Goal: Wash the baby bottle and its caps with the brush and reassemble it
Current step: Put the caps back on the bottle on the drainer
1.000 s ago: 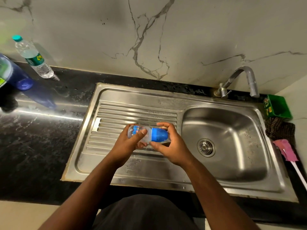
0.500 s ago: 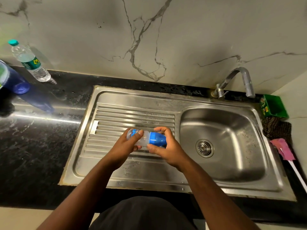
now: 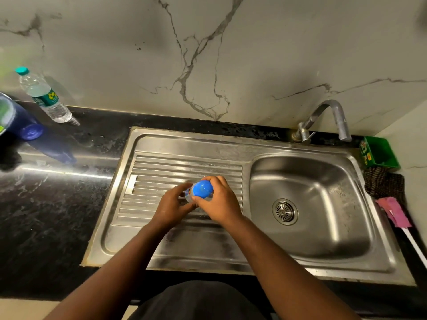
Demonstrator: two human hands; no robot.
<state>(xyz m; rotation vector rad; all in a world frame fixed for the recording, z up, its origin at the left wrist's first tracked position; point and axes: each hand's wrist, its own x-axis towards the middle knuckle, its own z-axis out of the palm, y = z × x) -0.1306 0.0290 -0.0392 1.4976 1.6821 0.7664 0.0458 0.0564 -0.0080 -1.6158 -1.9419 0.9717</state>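
Now the baby bottle (image 3: 190, 195) is gripped by the left hand (image 3: 171, 206); its blue cap (image 3: 202, 188), at 3 o'clock, is gripped by the right hand (image 3: 220, 202) and should be unscrewed gently.

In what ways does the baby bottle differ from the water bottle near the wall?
The baby bottle is held in both hands over the sink's drainboard; the water bottle stands untouched on the black counter. The baby bottle has a wide blue dome cap, the water bottle a small teal one. Both have clear bodies.
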